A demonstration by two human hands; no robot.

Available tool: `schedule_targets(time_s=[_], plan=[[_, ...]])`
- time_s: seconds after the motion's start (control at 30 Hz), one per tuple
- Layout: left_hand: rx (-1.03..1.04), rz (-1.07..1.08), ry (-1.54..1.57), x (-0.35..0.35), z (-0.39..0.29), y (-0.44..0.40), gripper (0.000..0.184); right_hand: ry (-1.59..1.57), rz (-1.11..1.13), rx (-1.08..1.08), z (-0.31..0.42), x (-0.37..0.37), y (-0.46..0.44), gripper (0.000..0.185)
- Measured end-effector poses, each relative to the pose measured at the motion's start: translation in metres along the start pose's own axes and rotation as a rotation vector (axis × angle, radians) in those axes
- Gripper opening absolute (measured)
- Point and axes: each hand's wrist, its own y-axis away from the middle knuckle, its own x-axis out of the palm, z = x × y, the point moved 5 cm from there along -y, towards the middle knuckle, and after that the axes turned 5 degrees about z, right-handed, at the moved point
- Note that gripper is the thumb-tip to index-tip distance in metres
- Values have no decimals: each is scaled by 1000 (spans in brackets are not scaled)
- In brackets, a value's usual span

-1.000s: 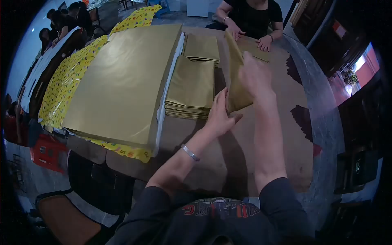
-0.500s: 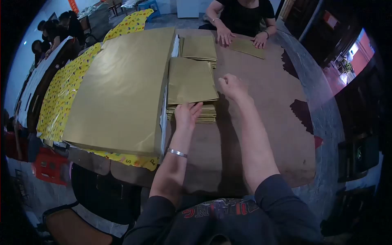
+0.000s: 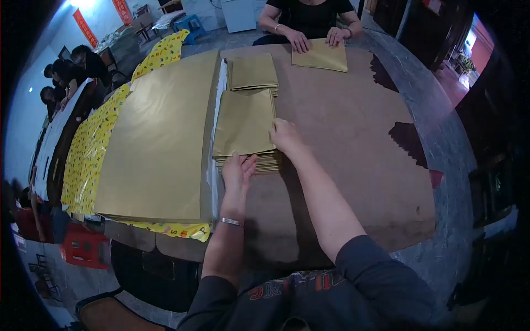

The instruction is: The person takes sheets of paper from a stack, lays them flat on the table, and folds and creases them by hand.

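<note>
A folded sheet of gold paper (image 3: 244, 122) lies on top of a stack of folded gold paper (image 3: 265, 164), whose layered near edge shows below it. My left hand (image 3: 237, 172) is at the sheet's near edge, thumb and index finger closed on it, the other fingers loosely extended in front of the stack. At the sheet's right edge, my right hand (image 3: 285, 136) is closed with the fingertips against the paper. Just beyond lies another pile of folded gold paper (image 3: 253, 71).
A broad pile of large gold sheets (image 3: 154, 143) lies on the left over yellow patterned plastic (image 3: 91, 160). Across the brown table (image 3: 353, 165), a co-worker's hands (image 3: 317, 39) rest on another gold sheet (image 3: 320, 57). A red stool (image 3: 83, 247) stands at lower left.
My right hand has moved left to the sheet's right edge. My left hand stays at the near edge. The co-worker's sheet has shifted and turned, and the camera view has shifted.
</note>
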Motion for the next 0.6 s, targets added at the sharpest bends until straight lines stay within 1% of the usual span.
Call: schedule_targets(time_s=[0.03,0.07,0.13,0.27,0.37,0.4,0.43,0.47,0.5,0.57,0.6], plan=[[1,-5,-48,-1,-1,0,34,-12,3,-46,0,2,-5,28],[2,-10,-95,-1,-2,0,35,-17,-3,-44,-4,4,-6,28],[-36,-17,-110,-8,-1,-7,35,8,-16,-119,-2,4,-6,28],[-48,-46,-185,-8,-1,-3,36,-14,60,-40,-9,11,-11,31],[-70,-70,-224,-6,-1,9,40,-97,67,-55,-11,-2,-9,35],[-82,-27,-240,-8,-1,11,41,-166,21,-8,-16,-10,-7,38],[-91,16,-254,-8,-4,17,42,-164,36,-3,-24,-11,-8,38],[-126,22,-295,-12,-9,26,36,-128,-17,5,-33,-17,-8,37],[-131,15,-292,-20,-6,26,36,-94,-73,10,-41,-21,-12,37],[227,80,-477,-30,-12,21,27,-88,-96,14,-50,-17,-17,36],[496,59,-622,-35,-15,15,18,-94,-23,14,-49,-13,-16,36]])
